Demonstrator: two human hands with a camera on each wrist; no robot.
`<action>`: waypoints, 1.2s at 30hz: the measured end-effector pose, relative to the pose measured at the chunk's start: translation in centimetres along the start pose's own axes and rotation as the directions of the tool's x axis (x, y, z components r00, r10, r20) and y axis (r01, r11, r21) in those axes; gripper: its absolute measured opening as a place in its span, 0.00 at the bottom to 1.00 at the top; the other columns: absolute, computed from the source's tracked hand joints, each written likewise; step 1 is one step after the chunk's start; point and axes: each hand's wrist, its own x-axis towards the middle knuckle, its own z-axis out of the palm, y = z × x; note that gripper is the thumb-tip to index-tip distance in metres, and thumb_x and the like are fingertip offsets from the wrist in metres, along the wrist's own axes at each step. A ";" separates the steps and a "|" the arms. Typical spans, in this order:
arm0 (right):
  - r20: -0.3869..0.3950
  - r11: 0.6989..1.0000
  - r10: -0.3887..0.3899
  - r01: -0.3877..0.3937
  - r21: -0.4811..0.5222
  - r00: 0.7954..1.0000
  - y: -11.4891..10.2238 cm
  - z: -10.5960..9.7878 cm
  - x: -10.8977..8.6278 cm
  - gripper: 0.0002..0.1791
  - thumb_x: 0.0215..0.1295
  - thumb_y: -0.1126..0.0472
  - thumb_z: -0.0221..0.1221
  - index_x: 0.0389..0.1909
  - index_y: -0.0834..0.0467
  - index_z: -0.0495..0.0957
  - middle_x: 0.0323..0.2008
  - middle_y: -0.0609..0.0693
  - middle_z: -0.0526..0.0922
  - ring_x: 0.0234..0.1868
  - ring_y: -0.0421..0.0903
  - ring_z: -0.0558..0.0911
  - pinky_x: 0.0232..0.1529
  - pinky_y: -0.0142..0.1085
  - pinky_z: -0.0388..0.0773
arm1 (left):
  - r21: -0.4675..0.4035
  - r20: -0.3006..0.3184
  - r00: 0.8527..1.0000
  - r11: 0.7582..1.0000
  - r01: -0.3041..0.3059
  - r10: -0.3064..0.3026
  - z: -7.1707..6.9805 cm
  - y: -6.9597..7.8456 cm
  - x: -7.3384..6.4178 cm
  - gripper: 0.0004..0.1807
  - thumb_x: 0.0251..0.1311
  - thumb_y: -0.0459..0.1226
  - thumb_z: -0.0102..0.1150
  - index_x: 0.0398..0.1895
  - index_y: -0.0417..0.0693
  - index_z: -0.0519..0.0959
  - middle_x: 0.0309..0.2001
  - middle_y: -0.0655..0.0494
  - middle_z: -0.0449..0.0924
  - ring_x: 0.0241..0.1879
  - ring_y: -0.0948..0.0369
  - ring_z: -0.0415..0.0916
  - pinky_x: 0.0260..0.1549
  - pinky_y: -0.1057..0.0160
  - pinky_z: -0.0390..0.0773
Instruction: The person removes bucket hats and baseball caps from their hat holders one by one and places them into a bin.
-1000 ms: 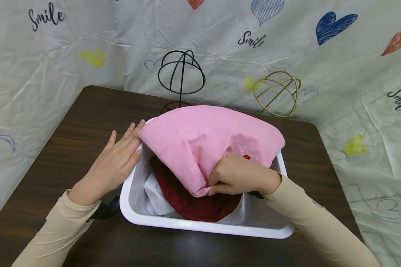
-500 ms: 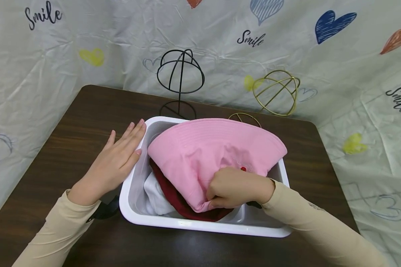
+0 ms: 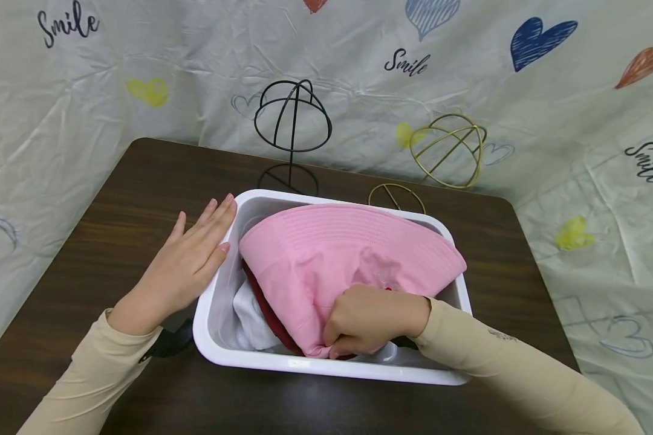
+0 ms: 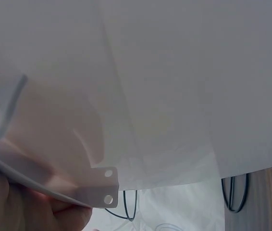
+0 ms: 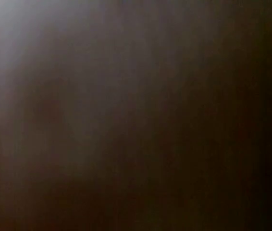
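Note:
A pink bucket hat [image 3: 305, 254] lies in a white plastic basin [image 3: 261, 361], its wide brim toward the back. My right hand [image 3: 372, 317] pinches the hat's crown close to the basin's front rim. Beneath the hat show a dark red hat [image 3: 272, 320], mostly covered, and white cloth [image 3: 253, 317]. Fingers extended, my left hand [image 3: 187, 263] rests along the basin's left rim. In the left wrist view, the basin's pale outer wall [image 4: 165, 96] takes up most of the picture, with my left fingers [image 4: 68, 219] at its rim. The right wrist view is dark and blurred.
Behind the basin stand a black wire hat stand [image 3: 292, 133] and a gold wire hat stand [image 3: 450, 151]. They are near the back edge of the dark wooden table [image 3: 147, 181]. A printed white sheet [image 3: 354, 36] hangs behind it.
My right hand has brought the pink hat down and toward me into the basin, covering more of the dark red hat. The basin's back rim has come into view. My left hand stays at the rim.

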 end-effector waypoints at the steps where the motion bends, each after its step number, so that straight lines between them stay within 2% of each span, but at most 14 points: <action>1: 0.009 1.000 0.001 -0.001 0.016 1.000 0.1 0.1 0.0 0.20 0.60 0.58 0.61 0.12 0.51 0.66 0.11 0.38 0.56 0.14 0.33 0.56 0.16 0.24 0.49 | 0.002 0.000 1.000 1.000 -0.001 0.001 0.0 0.0 0.0 0.32 0.70 0.39 0.42 0.74 0.45 0.47 0.74 0.49 0.47 0.72 0.51 0.42 0.64 0.36 0.38; 4: 0.053 0.998 0.017 -0.020 0.061 0.998 0.1 0.1 -0.1 0.16 0.62 0.58 0.60 0.16 0.51 0.71 0.12 0.37 0.61 0.16 0.32 0.60 0.19 0.22 0.54 | 0.013 0.006 1.000 1.000 -0.002 0.002 0.0 0.2 0.1 0.32 0.70 0.39 0.42 0.74 0.45 0.47 0.73 0.49 0.47 0.72 0.50 0.43 0.63 0.36 0.38; 7: 0.071 0.995 0.052 -0.058 0.086 0.996 -0.2 -0.1 -0.6 0.07 0.63 0.57 0.60 0.26 0.50 0.79 0.18 0.35 0.73 0.22 0.30 0.70 0.26 0.21 0.65 | 0.047 0.044 0.999 0.999 0.004 -0.006 -0.3 0.5 0.2 0.32 0.70 0.40 0.42 0.74 0.44 0.48 0.73 0.49 0.47 0.72 0.49 0.43 0.63 0.35 0.38; 9: 0.047 0.991 0.088 -0.093 0.100 0.995 -0.5 -0.6 -1.3 0.02 0.62 0.58 0.61 0.33 0.51 0.81 0.26 0.36 0.79 0.27 0.31 0.74 0.33 0.23 0.71 | 0.098 0.093 0.995 0.995 0.009 -0.018 -0.6 0.8 0.5 0.32 0.70 0.41 0.41 0.74 0.43 0.48 0.74 0.49 0.46 0.72 0.49 0.42 0.63 0.35 0.38; 13: -0.075 0.987 0.158 -0.154 0.051 0.985 -1.2 -2.1 -3.4 0.09 0.60 0.60 0.63 0.42 0.54 0.81 0.36 0.41 0.82 0.36 0.37 0.78 0.44 0.31 0.74 | 0.228 0.200 0.979 0.974 -0.001 -0.045 -1.9 1.5 1.4 0.34 0.71 0.46 0.40 0.74 0.42 0.47 0.75 0.49 0.41 0.72 0.47 0.39 0.62 0.34 0.38; 16: -0.201 0.973 0.208 -0.223 -0.055 0.957 -1.2 -3.1 -4.8 0.15 0.57 0.60 0.65 0.46 0.57 0.79 0.42 0.47 0.81 0.43 0.44 0.79 0.47 0.39 0.74 | 0.283 0.240 0.970 0.959 -0.027 -0.044 -2.9 2.3 2.1 0.40 0.69 0.53 0.42 0.74 0.41 0.43 0.75 0.48 0.34 0.73 0.46 0.34 0.62 0.33 0.38; 18: -0.285 0.952 0.248 -0.288 -0.106 0.926 -1.0 -3.4 -5.5 0.21 0.55 0.59 0.67 0.49 0.59 0.77 0.48 0.52 0.80 0.49 0.49 0.78 0.51 0.44 0.72 | 0.297 0.256 0.967 0.952 -0.072 -0.007 -3.4 3.2 2.7 0.45 0.66 0.57 0.44 0.74 0.41 0.42 0.75 0.48 0.32 0.73 0.47 0.31 0.63 0.34 0.37; 20: -0.335 0.925 0.302 -0.359 -0.124 0.893 -0.7 -3.6 -6.1 0.27 0.53 0.57 0.68 0.55 0.60 0.74 0.54 0.59 0.76 0.55 0.55 0.74 0.55 0.50 0.68 | 0.307 0.279 0.959 0.940 -0.148 0.060 -3.9 4.3 3.2 0.47 0.64 0.59 0.46 0.74 0.41 0.42 0.75 0.48 0.31 0.73 0.48 0.30 0.63 0.35 0.37; 22: -0.350 0.899 0.367 -0.425 -0.102 0.862 -0.4 -3.6 -6.5 0.35 0.52 0.55 0.69 0.60 0.61 0.69 0.60 0.63 0.69 0.62 0.60 0.67 0.59 0.54 0.61 | 0.306 0.316 0.938 0.921 -0.240 0.139 -4.1 5.5 3.8 0.48 0.62 0.60 0.48 0.74 0.41 0.43 0.75 0.47 0.33 0.73 0.48 0.30 0.63 0.36 0.37; 24: -0.328 0.879 0.430 -0.473 -0.064 0.841 -0.1 -3.6 -6.9 0.40 0.52 0.52 0.69 0.64 0.60 0.64 0.66 0.65 0.62 0.67 0.63 0.59 0.62 0.57 0.55 | 0.306 0.355 0.910 0.894 -0.328 0.213 -4.0 6.6 4.3 0.49 0.61 0.61 0.49 0.74 0.40 0.46 0.75 0.46 0.36 0.73 0.47 0.32 0.64 0.36 0.37; 28: -0.236 0.845 0.520 -0.534 0.003 0.821 0.4 -3.0 -7.2 0.50 0.52 0.46 0.67 0.71 0.61 0.53 0.71 0.66 0.49 0.71 0.64 0.45 0.65 0.61 0.45 | 0.308 0.440 0.851 0.842 -0.442 0.286 -2.6 8.5 5.9 0.49 0.60 0.63 0.49 0.74 0.41 0.48 0.75 0.46 0.39 0.73 0.47 0.35 0.64 0.37 0.40; 30: -0.185 0.834 0.545 -0.551 0.017 0.818 0.8 -2.4 -7.0 0.55 0.52 0.42 0.66 0.73 0.61 0.48 0.72 0.65 0.44 0.72 0.64 0.41 0.65 0.63 0.41 | 0.310 0.491 0.823 0.826 -0.471 0.285 -1.4 9.1 6.6 0.48 0.60 0.61 0.49 0.74 0.42 0.48 0.75 0.46 0.40 0.73 0.47 0.37 0.64 0.38 0.41; 33: -0.100 0.821 0.570 -0.570 0.032 0.816 1.3 -1.4 -6.3 0.60 0.50 0.37 0.65 0.74 0.61 0.42 0.73 0.63 0.38 0.72 0.63 0.36 0.63 0.66 0.38 | 0.279 0.587 0.775 0.840 -0.464 0.234 0.5 9.5 7.4 0.46 0.61 0.58 0.51 0.74 0.43 0.48 0.75 0.46 0.39 0.73 0.47 0.37 0.64 0.38 0.39; 36: -0.007 0.808 0.589 -0.588 0.041 0.808 1.7 -0.6 -5.7 0.63 0.48 0.35 0.65 0.74 0.59 0.40 0.73 0.62 0.34 0.72 0.64 0.34 0.62 0.67 0.38 | 0.272 0.684 0.713 0.852 -0.447 0.155 2.0 9.6 7.8 0.45 0.62 0.57 0.50 0.74 0.44 0.47 0.75 0.47 0.39 0.73 0.48 0.36 0.64 0.37 0.39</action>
